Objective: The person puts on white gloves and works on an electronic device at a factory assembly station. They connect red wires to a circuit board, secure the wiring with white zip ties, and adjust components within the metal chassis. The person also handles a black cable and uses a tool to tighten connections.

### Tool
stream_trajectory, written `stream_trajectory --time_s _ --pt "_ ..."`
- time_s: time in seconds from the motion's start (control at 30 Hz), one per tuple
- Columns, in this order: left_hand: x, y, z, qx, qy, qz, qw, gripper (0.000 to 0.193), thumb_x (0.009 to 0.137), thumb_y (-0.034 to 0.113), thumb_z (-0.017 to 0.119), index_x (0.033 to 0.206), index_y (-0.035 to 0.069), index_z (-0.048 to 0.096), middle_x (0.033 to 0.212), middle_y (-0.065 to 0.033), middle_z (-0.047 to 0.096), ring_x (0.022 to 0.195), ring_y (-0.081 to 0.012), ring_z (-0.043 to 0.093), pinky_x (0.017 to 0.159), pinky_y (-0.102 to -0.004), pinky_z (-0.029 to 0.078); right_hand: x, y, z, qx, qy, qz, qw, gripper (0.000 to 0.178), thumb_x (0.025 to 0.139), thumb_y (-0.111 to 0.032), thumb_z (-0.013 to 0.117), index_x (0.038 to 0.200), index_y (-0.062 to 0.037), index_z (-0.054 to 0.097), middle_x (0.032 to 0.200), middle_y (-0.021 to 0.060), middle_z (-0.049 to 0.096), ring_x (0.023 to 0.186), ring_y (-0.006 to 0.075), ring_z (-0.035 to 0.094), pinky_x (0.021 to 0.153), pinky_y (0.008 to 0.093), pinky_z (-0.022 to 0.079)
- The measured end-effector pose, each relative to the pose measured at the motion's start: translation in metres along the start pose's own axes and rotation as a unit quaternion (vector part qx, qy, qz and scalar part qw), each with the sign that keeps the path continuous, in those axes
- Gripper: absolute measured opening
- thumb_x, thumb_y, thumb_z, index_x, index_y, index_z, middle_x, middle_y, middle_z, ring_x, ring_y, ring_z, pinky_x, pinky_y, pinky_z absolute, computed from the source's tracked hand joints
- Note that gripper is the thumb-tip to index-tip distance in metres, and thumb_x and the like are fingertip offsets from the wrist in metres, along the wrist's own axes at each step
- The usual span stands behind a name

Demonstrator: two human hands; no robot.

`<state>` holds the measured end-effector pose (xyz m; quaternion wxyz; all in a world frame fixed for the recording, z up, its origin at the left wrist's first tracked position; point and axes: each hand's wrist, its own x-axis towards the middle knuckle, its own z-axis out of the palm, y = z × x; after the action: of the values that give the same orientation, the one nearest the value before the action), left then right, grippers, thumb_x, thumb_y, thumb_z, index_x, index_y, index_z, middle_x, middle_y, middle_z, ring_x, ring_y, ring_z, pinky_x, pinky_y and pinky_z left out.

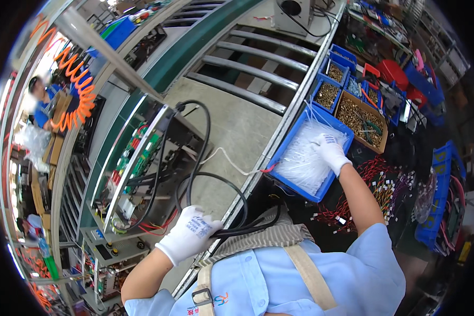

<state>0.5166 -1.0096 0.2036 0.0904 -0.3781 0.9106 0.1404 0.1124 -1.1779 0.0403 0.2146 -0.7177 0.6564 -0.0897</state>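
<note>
My left hand, in a white glove, is closed around a bundle of thick black cable near the front edge of the worktop. The cable loops up to a metal-framed unit with green circuit boards, standing tilted in the view at left. My right hand, gloved too, reaches into a blue bin filled with white cable ties. Its fingers are bent and pinched among the ties; their tips are partly hidden. A thin white wire with a red end runs from the unit toward the bin.
Beyond the bin stand a cardboard box of brass-coloured fasteners and several small blue bins. Wire harnesses lie at right. Metal rollers cross the line ahead. An orange coiled hose hangs at left, with a person beyond.
</note>
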Motion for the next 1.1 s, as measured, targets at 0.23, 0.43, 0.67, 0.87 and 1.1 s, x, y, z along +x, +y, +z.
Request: stream_trajectory --time_s 0.23,0.43,0.67,0.87,1.1 --pt "-0.031 0.011 0.054 -0.101 0.221 0.036 0.969 0.012 0.074 0.012 0.060 0.083 0.011 0.067 0.068 -0.0098 0.060 0.073 -0.0310 0.061 0.099 -0.0490 0.042 -0.020 0.044 0.007 0.174 0.165 -0.073 0.968 0.031 0.090 -0.016 0.056 0.112 0.0014 0.068 0.110 0.0160 0.069 0.101 0.0268 0.065 0.092 0.0349 0.049" --pt "-0.021 0.019 0.076 0.043 0.370 0.016 0.928 0.016 0.064 0.020 0.064 0.076 0.012 0.060 0.069 -0.0064 0.055 0.073 -0.0288 0.056 0.095 -0.0397 0.034 -0.088 -0.168 -0.028 0.458 0.098 -0.160 0.869 0.028 0.095 -0.011 0.060 0.121 -0.0001 0.061 0.111 0.0127 0.067 0.102 0.0251 0.063 0.090 0.0350 0.051" --pt "-0.052 0.000 0.062 -0.221 0.427 -0.209 0.851 0.050 0.065 0.018 0.077 0.104 0.001 0.050 0.083 -0.0166 0.060 0.082 -0.0358 0.059 0.070 -0.0418 0.046 -0.110 -0.261 0.054 0.259 -0.002 -0.373 0.891 0.020 0.096 -0.007 0.057 0.112 0.0025 0.062 0.100 0.0110 0.065 0.084 0.0184 0.060 0.079 0.0295 0.051" --pt "-0.050 -0.007 0.066 -0.364 0.509 -0.191 0.756 0.053 0.062 0.020 0.084 0.100 0.002 0.051 0.074 -0.0134 0.061 0.072 -0.0351 0.061 0.065 -0.0399 0.046 -0.091 -0.275 0.035 0.304 -0.218 -0.469 0.800 0.035 0.093 0.003 0.055 0.128 0.0015 0.055 0.109 0.0099 0.063 0.081 0.0143 0.059 0.073 0.0243 0.049" --pt "-0.048 0.063 0.062 -0.175 0.562 -0.414 0.694 0.027 0.076 0.030 0.067 0.097 0.013 0.064 0.087 -0.0103 0.066 0.084 -0.0323 0.065 0.074 -0.0462 0.051 -0.100 -0.281 0.010 0.352 -0.336 -0.299 0.821 0.045 0.094 0.002 0.053 0.138 -0.0060 0.051 0.093 0.0031 0.065 0.062 0.0064 0.052 0.053 0.0216 0.042"
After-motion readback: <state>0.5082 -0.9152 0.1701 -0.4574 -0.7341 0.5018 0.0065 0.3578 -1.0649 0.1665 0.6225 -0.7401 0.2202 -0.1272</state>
